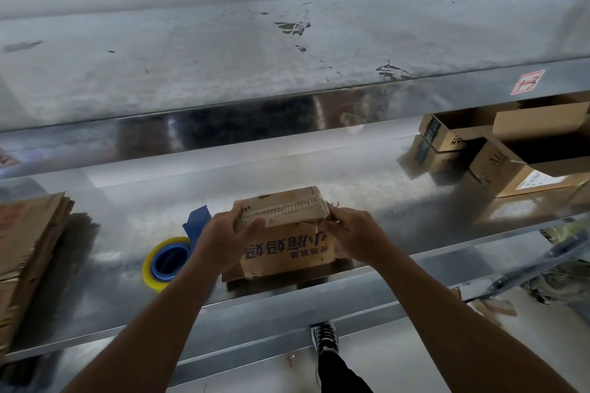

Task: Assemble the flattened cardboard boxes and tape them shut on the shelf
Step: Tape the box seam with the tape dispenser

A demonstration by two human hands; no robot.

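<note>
Both hands are clamped on the small cardboard box (287,252). The left hand (220,239) wraps its top left edge, thumb on the near face and fingers curled over the top. The right hand (354,238) grips the top right corner. The forearms reach in from the near side, almost straight.

Looks to me like the flap-closing step, so I'd press the flaps flat and flush. I'd also leave one hand pinning them before going for tape, since the cardboard looks worn and torn and will probably spring back.

The box sits near the front edge of the metal shelf (415,233), printed face toward the person. The tape dispenser (169,260) lies just left of it, by the left wrist, so that's the hand I'd free. A stack of flattened cardboard (28,249) sits far left, and the open boxes (510,175) are far right.
</note>
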